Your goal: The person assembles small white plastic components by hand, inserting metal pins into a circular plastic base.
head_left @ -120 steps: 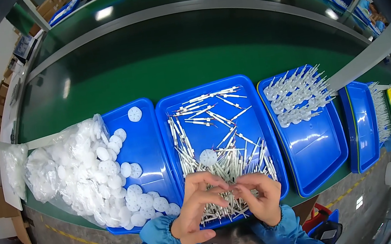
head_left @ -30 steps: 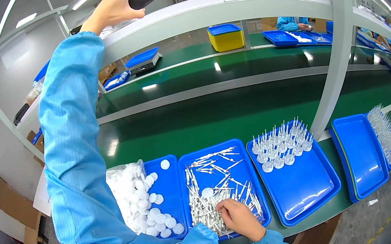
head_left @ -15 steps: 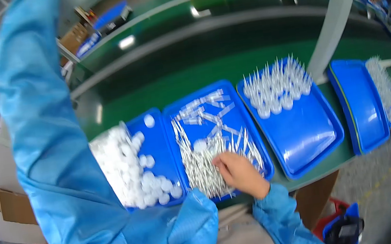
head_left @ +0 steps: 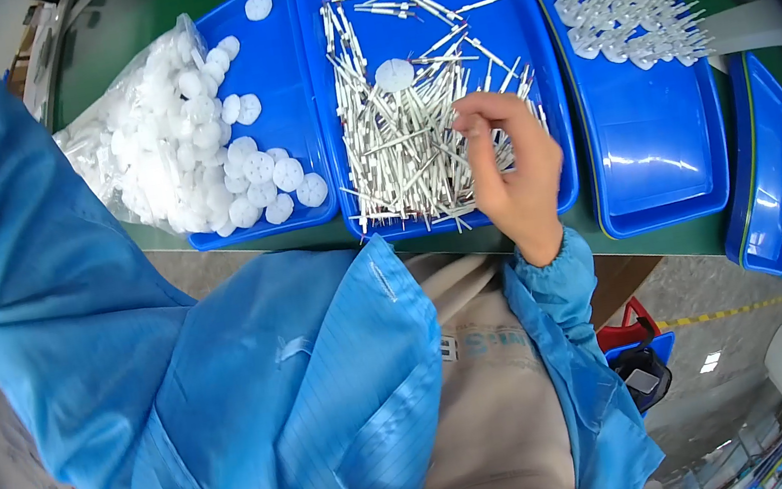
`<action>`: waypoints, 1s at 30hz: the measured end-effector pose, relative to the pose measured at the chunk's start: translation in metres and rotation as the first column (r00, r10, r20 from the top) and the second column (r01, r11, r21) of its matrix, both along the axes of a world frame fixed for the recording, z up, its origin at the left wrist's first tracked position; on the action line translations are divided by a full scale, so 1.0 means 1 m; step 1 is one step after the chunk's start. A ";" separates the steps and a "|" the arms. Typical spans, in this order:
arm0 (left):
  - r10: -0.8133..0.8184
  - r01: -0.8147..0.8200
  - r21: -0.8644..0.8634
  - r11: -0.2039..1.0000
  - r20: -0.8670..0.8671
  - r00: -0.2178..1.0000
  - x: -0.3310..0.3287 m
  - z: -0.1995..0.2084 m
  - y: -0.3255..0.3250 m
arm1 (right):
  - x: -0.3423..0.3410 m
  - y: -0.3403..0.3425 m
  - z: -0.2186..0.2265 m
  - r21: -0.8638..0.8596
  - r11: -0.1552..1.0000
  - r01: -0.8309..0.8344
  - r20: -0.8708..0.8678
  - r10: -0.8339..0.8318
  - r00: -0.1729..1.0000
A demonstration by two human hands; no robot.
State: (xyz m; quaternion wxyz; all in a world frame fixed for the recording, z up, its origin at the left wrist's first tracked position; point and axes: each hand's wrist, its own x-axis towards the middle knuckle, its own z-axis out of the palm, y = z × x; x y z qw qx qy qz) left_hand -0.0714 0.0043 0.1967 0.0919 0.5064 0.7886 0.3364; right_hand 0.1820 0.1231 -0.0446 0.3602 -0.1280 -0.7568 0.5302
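Head view shows the right hand (head_left: 513, 165) with fingertips pinched together on thin white plastic sticks (head_left: 396, 142) heaped in the middle blue plastic tray (head_left: 523, 43) on the green tabletop (head_left: 673, 238), while the left hand is out of view, only its blue sleeve (head_left: 49, 326) showing.

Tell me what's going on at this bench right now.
A person in a blue smock is working over a row of blue trays. Their right hand reaches into the middle tray, fingertips pinching among a loose pile of thin white rods. The left arm is raised, its hand out of frame. The left tray holds white perforated discs beside a bag of more; assembled pieces stand in the right tray.
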 end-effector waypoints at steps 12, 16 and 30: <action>-0.481 0.052 0.620 0.783 0.552 0.681 0.105 -0.166 -0.035 | -0.002 0.004 0.026 -0.206 0.936 -0.285 -0.048 0.281 0.958; -0.608 -0.231 0.728 0.646 0.673 0.421 0.117 -0.224 -0.018 | -0.013 -0.001 0.011 -0.152 0.945 -0.288 0.042 0.298 0.954; -0.702 0.117 0.796 0.593 0.440 0.560 0.080 -0.267 -0.021 | -0.034 0.005 0.009 -0.115 0.950 -0.291 0.266 0.312 0.912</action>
